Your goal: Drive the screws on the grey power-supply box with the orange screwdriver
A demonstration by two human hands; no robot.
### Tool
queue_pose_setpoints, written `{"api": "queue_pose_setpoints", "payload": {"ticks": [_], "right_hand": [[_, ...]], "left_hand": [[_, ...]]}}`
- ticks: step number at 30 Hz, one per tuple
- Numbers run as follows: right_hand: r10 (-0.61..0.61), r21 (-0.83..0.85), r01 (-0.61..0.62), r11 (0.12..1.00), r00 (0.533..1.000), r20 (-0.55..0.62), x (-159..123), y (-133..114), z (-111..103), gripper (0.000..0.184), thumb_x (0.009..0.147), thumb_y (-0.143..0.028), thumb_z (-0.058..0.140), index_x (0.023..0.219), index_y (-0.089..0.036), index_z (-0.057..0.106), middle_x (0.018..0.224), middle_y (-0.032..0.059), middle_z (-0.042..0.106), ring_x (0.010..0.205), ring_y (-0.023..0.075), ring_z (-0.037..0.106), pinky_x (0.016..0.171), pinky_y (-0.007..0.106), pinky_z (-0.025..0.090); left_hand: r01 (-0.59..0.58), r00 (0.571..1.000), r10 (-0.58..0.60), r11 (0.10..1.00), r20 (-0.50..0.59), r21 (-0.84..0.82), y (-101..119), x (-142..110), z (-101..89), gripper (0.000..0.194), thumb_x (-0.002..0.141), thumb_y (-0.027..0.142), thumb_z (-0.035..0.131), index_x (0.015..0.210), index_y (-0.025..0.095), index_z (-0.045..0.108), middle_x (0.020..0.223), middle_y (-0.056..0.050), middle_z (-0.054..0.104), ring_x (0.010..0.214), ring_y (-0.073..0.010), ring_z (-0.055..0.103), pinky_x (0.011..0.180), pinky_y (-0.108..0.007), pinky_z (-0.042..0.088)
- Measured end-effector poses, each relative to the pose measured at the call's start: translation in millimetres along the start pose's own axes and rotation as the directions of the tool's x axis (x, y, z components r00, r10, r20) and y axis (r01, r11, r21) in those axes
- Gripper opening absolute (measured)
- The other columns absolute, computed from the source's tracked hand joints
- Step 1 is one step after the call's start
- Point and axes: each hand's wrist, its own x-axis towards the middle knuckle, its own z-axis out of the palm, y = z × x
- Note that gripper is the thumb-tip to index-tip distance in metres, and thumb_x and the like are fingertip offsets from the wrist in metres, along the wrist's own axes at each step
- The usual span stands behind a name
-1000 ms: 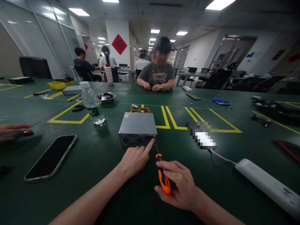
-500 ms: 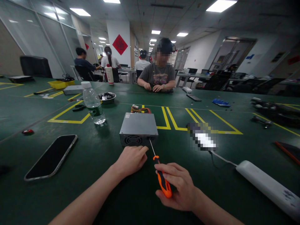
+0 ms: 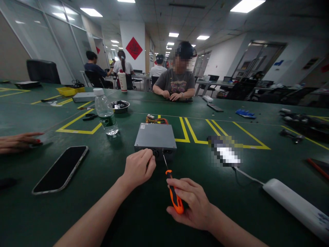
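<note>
A grey metal computer power supply (image 3: 155, 134) lies on the green table in front of me, with its fan grille and socket side facing me. My right hand (image 3: 191, 202) grips the orange and black handle of a screwdriver (image 3: 175, 197). The thin shaft runs up to the front face of the power supply, its tip by the upper edge between grille and socket. Closed, with fingers curled, my left hand (image 3: 140, 168) is at that front face and covers much of the grille. What its fingertips hold, if anything, is hidden.
A water bottle (image 3: 106, 115) and a metal bowl (image 3: 120, 106) stand behind to the left. A phone (image 3: 61, 169) lies at left, near another person's hand (image 3: 19, 142). At right, a cable joins a blurred-out device to a white power strip (image 3: 290, 202). Someone sits opposite.
My left hand has risen and shifted left along the front face. The screwdriver's handle has swung slightly left. Another person's hand has come in at the left, over the small red object.
</note>
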Motion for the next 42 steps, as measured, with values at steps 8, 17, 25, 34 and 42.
{"api": "queue_pose_setpoints", "payload": {"ticks": [8,17,25,34,42], "right_hand": [[-0.057,-0.088,0.075,0.993,0.98,0.19,7.6,-12.0,-2.3,0.028,0.095,-0.028,0.033,0.11,-0.014,0.052,0.105,0.0194,0.062,0.094,0.0227,0.063,0.07,0.034,0.052],[0.011,-0.035,-0.005,0.999,0.985,0.171,1.2,-12.9,2.5,0.035,0.095,-0.04,0.04,0.115,-0.011,0.044,0.11,0.0194,0.062,0.097,0.0201,0.062,0.079,0.031,0.052],[-0.095,-0.141,0.12,0.983,0.98,0.173,8.2,-17.2,-1.6,0.019,0.095,-0.024,0.04,0.101,-0.015,0.056,0.1,0.017,0.067,0.078,0.0162,0.067,0.071,0.028,0.054],[-0.028,-0.093,0.045,0.995,0.983,0.182,9.0,-17.5,-0.8,0.022,0.094,-0.027,0.042,0.106,-0.013,0.053,0.102,0.0165,0.066,0.091,0.0192,0.065,0.074,0.027,0.054],[-0.035,-0.093,0.04,0.995,0.998,0.056,-0.9,-12.0,3.6,0.019,0.092,-0.031,0.049,0.099,-0.014,0.047,0.098,0.0168,0.067,0.09,0.0173,0.065,0.077,0.029,0.053]], "left_hand": [[-0.04,0.999,0.042,0.99,-0.014,0.135,4.1,7.0,6.9,0.042,0.087,0.018,0.038,0.128,0.02,0.044,0.137,-0.007,0.044,0.13,-0.0239,0.032,0.107,-0.046,0.024],[-0.071,0.988,0.047,0.983,0.145,0.17,-3.7,5.3,11.1,0.049,0.087,0.022,0.038,0.136,0.022,0.035,0.142,-0.005,0.039,0.131,-0.021,0.033,0.11,-0.044,0.021],[-0.086,0.989,0.066,0.985,0.136,0.148,-8.3,3.4,7.7,0.05,0.086,0.021,0.042,0.135,0.024,0.036,0.14,-0.004,0.041,0.129,-0.021,0.036,0.108,-0.043,0.025],[-0.033,0.995,0.02,0.991,0.096,0.13,-6.8,3.5,14.8,0.044,0.088,0.026,0.041,0.132,0.024,0.04,0.139,-0.003,0.044,0.128,-0.0195,0.037,0.105,-0.039,0.025],[0.053,0.998,-0.051,0.997,-0.031,0.052,-3.9,6.1,27.2,0.032,0.087,0.027,0.046,0.119,0.025,0.051,0.128,-0.004,0.054,0.121,-0.0203,0.044,0.1,-0.04,0.028]]}}
